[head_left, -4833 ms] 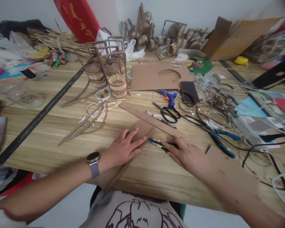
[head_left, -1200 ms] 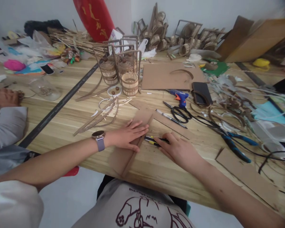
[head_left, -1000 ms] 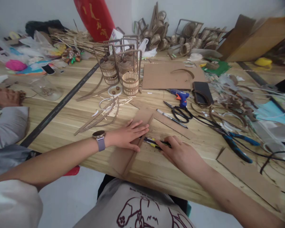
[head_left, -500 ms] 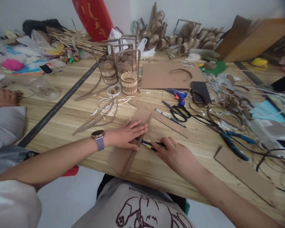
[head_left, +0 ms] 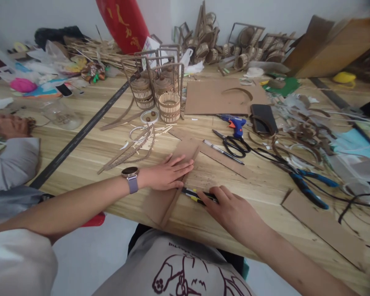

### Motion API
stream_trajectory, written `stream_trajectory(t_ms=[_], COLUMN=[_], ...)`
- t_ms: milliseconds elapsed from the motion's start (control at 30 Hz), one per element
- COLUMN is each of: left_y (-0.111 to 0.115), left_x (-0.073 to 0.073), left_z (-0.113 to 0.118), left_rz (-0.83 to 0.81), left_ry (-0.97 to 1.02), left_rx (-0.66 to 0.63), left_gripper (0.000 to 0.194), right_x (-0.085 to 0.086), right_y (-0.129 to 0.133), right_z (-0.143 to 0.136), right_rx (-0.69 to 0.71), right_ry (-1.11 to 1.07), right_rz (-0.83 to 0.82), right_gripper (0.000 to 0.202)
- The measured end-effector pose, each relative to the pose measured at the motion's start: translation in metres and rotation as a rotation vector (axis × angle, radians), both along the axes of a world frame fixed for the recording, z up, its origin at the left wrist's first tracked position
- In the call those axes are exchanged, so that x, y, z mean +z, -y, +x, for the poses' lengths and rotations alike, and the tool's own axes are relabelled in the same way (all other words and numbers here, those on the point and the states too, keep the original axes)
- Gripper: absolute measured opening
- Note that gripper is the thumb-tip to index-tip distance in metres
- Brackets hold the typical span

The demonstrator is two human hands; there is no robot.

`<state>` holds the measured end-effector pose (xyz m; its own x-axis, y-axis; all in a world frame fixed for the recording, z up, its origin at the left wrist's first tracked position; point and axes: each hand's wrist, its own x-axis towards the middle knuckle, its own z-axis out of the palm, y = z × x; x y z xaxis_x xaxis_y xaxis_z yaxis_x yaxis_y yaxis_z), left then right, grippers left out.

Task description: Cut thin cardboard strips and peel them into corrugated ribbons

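My left hand [head_left: 168, 173] lies flat with spread fingers on a piece of brown cardboard [head_left: 160, 205], pressing it against the table. The cardboard has a strip raised along its right edge. In my right hand [head_left: 226, 205] is a utility knife [head_left: 195, 195], black with yellow marks, its front end touching or very near that edge beside my left fingers. A pen [head_left: 223, 152] and a narrow cardboard strip [head_left: 231, 161] lie just beyond my right hand, with black-handled scissors [head_left: 234, 146] behind them.
A blue glue gun [head_left: 234, 123], a phone [head_left: 263, 119] and pliers [head_left: 310, 189] lie to the right. Small stick-covered baskets [head_left: 169, 107] stand ahead. Another cardboard piece [head_left: 323, 228] lies at right. A co-worker's hand [head_left: 10, 125] is at far left.
The utility knife and my right hand have moved slightly toward me along the cardboard's edge. My left hand stays on the cardboard, its thumb now closer to the fingers. The view has shifted slightly.
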<state>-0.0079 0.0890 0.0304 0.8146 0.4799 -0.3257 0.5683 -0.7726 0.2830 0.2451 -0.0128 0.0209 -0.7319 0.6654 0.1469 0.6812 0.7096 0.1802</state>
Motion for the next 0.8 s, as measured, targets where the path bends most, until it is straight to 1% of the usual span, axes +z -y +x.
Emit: stream_trajectory(t_ms=[333, 433, 533, 733, 800], left_y=[0.002, 0.002, 0.001, 0.0, 0.0], left_x=[0.002, 0.001, -0.001, -0.005, -0.006], left_z=[0.002, 0.002, 0.001, -0.001, -0.002], left_rz=[0.02, 0.024, 0.022, 0.029, 0.031], left_ry=[-0.05, -0.036, -0.014, 0.019, 0.028], left_rx=[0.006, 0.011, 0.018, 0.003, 0.007], left_gripper=[0.065, 0.065, 0.065, 0.064, 0.064], right_x=[-0.003, -0.004, -0.003, -0.001, -0.003], right_y=[0.015, 0.019, 0.022, 0.036, 0.038], right_z=[0.0, -0.005, -0.011, -0.014, -0.016], right_rx=[0.03, 0.015, 0.03, 0.082, 0.083], right_ry=[-0.024, -0.042, -0.068, -0.052, -0.077], right_rz=[-0.008, 0.001, -0.003, -0.05, -0.053], right_gripper=[0.044, 0.043, 0.041, 0.051, 0.049])
